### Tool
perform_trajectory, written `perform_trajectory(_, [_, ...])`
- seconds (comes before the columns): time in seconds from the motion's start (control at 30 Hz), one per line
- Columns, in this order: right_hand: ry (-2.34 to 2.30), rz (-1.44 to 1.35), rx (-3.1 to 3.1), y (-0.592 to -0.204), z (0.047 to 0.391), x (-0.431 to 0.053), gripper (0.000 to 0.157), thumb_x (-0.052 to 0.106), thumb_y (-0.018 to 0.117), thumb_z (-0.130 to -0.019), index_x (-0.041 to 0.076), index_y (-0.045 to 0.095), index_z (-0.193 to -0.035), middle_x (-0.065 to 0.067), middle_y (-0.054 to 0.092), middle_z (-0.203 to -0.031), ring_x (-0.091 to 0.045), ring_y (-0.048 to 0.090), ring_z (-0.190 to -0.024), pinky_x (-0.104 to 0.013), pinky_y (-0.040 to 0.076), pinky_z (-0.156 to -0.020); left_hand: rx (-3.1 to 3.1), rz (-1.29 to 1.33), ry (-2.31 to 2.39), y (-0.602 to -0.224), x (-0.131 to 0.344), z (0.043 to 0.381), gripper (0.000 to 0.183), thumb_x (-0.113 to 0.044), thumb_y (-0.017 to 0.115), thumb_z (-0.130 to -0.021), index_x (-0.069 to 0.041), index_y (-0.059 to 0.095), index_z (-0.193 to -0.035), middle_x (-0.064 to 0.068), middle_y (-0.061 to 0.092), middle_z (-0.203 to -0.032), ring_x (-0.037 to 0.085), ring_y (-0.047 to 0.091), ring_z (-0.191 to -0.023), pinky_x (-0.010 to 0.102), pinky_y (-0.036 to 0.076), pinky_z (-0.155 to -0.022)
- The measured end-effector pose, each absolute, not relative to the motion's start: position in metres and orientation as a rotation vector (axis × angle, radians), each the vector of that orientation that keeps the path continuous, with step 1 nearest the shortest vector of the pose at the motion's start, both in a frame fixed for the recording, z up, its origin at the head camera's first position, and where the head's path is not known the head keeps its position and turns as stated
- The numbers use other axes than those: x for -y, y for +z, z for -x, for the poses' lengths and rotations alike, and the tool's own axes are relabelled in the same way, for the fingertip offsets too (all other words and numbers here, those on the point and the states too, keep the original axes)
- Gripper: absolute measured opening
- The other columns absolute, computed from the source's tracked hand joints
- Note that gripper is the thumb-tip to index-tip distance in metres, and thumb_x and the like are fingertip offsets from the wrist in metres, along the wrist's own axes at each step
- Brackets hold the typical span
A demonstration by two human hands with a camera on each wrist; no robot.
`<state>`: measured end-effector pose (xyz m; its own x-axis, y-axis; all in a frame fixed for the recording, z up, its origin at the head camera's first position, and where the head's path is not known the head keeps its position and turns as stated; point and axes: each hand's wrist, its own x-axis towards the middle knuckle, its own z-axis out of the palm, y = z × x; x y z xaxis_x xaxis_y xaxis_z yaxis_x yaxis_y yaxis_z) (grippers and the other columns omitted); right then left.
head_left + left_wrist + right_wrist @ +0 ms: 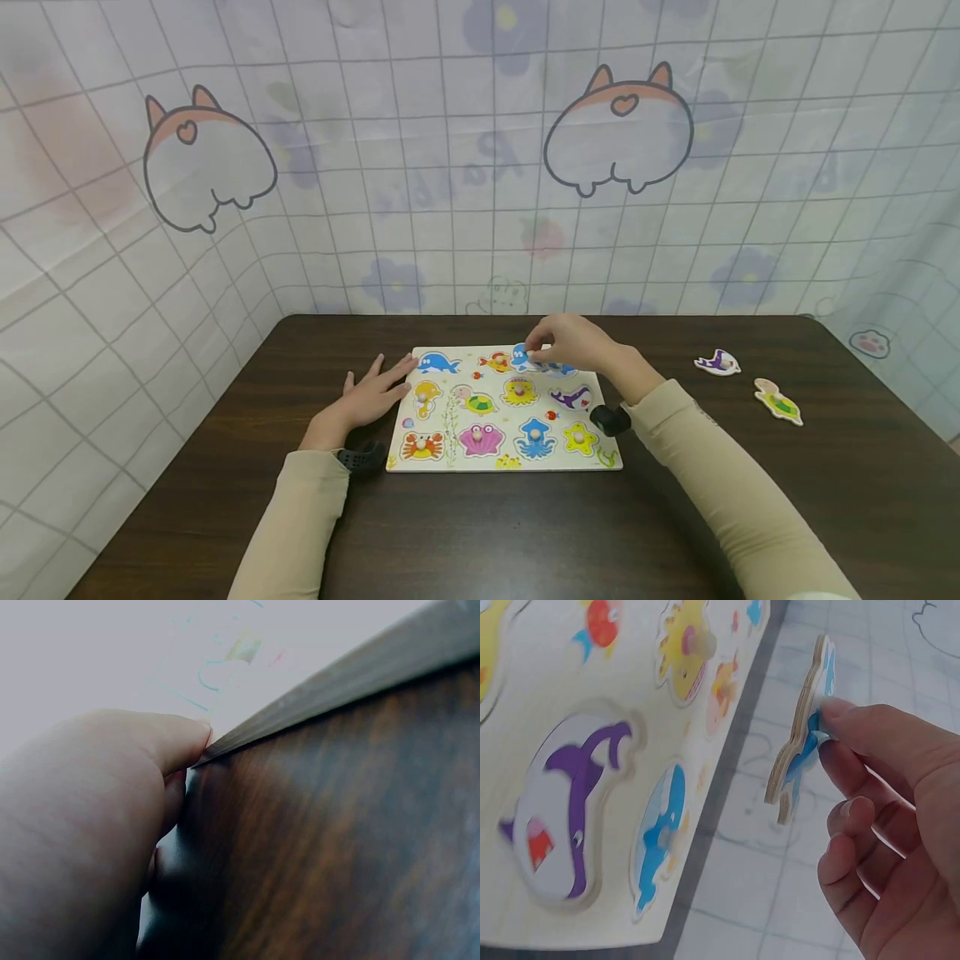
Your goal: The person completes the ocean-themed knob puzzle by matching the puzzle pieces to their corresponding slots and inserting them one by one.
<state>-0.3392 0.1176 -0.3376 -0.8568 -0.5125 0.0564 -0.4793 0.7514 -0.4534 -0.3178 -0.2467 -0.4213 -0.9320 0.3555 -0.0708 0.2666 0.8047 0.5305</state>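
Dark wooden surface (pixel 480 533) carries the puzzle board (pixel 504 463). Right hand (pixel 573 342) pinches a blue piece (pixel 801 735) above the board's far edge: judged light, rigid, best held by its peg. Left hand (pixel 367 398) rests flat beside the board.

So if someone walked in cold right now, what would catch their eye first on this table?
Probably the bright sea-animal puzzle board in the middle of the dark table, with the right hand over its far edge pinching a blue piece lifted off it. The left hand lies flat on the table against the board's left edge. Two loose pieces, a purple one and a turtle, lie apart on the right.
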Motion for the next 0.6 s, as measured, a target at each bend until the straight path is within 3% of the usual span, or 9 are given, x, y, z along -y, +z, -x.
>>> perform_trajectory(0.2, [-0.697,0.784,-2.873,-0.339,0.344,-0.101,0.014,0.017,0.074,-0.097,0.011,0.08,-0.108,-0.005,0.072,-0.115,-0.024,0.062,-0.104,-0.045,0.053,-0.094,-2.837,-0.486,0.774,-0.422,0.247,0.319,0.06,-0.039,0.041,-0.112,-0.017,0.025,-0.165,0.008,0.013,-0.171,0.042,-0.006,-0.155,0.074,-0.016,-0.111])
perform_trajectory(0.6, [-0.673,0.728,-2.91,-0.35,0.355,-0.074,0.013,0.019,0.075,-0.097,0.014,0.081,-0.107,-0.001,0.074,-0.106,-0.021,0.063,-0.096,-0.041,0.054,-0.087,-2.822,-0.488,0.797,-0.422,0.245,0.319,0.06,-0.039,0.042,-0.112,-0.018,0.025,-0.165,0.008,0.013,-0.171,0.041,-0.007,-0.155,0.073,-0.017,-0.11])
